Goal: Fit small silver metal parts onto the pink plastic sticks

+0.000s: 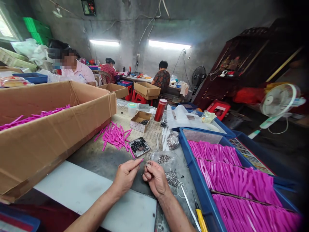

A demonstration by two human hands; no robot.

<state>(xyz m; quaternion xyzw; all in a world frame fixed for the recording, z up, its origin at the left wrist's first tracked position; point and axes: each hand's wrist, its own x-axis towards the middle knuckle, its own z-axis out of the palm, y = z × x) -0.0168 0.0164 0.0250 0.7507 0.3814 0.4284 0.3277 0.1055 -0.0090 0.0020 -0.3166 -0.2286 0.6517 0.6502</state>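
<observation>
My left hand is closed in a pinch round a thin pink stick, and only its tip shows past the fingers. Close beside it, my right hand has thumb and forefinger pressed together; whatever they hold is too small to make out. Just beyond the hands sits a square tray of small black parts. A loose pile of pink sticks lies to its left. Small metal pieces are heaped by my right wrist, and an open plastic bag holds more of them.
A large cardboard box of pink sticks stands left. At right, a blue crate holds rows of pink pieces. A yellow-handled screwdriver lies beside it. Farther back are a red flask and a small carton. Several people sit behind.
</observation>
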